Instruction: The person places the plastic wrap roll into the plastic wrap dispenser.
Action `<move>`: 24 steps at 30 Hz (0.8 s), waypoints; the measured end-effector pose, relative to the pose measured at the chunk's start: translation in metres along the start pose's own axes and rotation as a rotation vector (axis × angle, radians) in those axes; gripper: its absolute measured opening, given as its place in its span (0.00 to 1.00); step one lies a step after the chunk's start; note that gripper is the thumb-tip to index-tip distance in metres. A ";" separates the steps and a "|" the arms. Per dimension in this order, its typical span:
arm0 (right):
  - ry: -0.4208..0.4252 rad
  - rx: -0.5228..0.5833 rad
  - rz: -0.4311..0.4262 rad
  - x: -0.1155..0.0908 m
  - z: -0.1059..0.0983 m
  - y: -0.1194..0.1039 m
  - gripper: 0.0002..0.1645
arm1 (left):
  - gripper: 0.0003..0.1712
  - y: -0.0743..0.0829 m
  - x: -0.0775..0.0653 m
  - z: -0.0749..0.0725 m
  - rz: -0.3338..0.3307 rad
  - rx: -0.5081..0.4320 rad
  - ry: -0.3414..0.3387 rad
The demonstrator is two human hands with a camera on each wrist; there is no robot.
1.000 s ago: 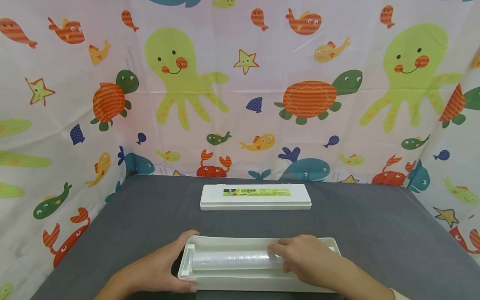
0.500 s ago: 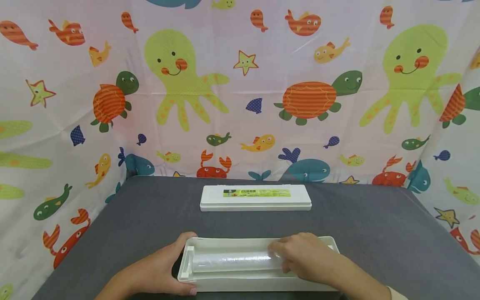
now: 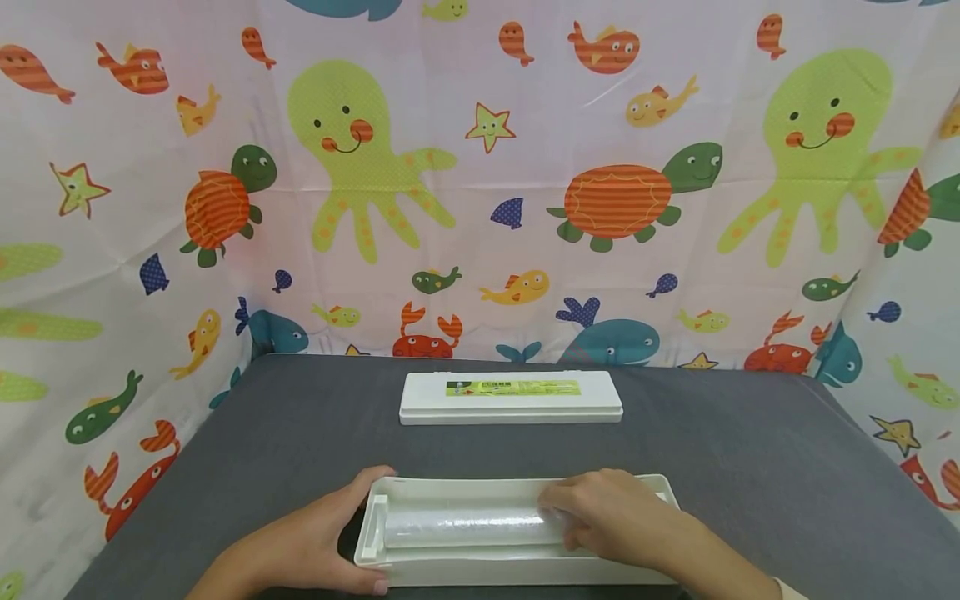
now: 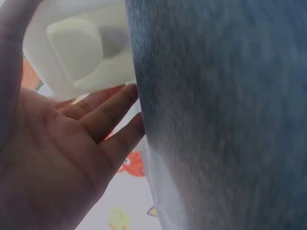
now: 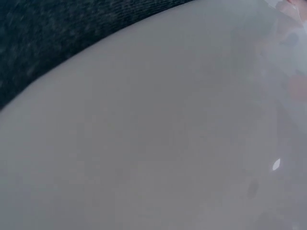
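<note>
Left hand (image 3: 311, 537) grips the white box (image 3: 525, 572) by its left end; the clear roll (image 3: 461, 527) lies inside, its right part under the right hand (image 3: 611, 517), fingers bent, whether pinching I cannot tell.

Left grip (image 3: 322, 537): bare human hand with a bare left forearm (image 3: 232, 575) as far as the head view shows it, a short thumbnail (image 3: 382, 587), and, in the left wrist view, slender fingers (image 4: 112, 112) and a creased palm (image 4: 62, 158) partly in shadow. Right grip (image 3: 607, 518): also a bare hand with softly rounded knuckles, its right forearm (image 3: 720, 567) uncovered up to a plain cream sleeve (image 3: 791, 592), of which only the edge shows at the lower border.
</note>
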State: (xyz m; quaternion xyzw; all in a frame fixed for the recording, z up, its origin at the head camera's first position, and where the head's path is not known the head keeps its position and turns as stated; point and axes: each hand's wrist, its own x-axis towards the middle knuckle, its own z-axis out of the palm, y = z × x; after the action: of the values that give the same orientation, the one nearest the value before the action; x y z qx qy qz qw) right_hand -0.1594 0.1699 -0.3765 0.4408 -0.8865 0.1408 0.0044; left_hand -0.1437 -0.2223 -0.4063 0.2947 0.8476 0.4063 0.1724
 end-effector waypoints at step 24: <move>0.297 0.178 0.085 -0.057 -0.032 0.023 0.12 | 0.31 0.004 -0.021 -0.044 -0.289 0.254 0.066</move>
State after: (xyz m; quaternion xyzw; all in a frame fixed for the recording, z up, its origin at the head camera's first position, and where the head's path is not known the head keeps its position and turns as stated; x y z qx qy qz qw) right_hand -0.1466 0.2353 -0.3593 0.3758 -0.8780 0.2825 0.0902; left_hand -0.1498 -0.2596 -0.3753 0.1758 0.9307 0.2768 0.1623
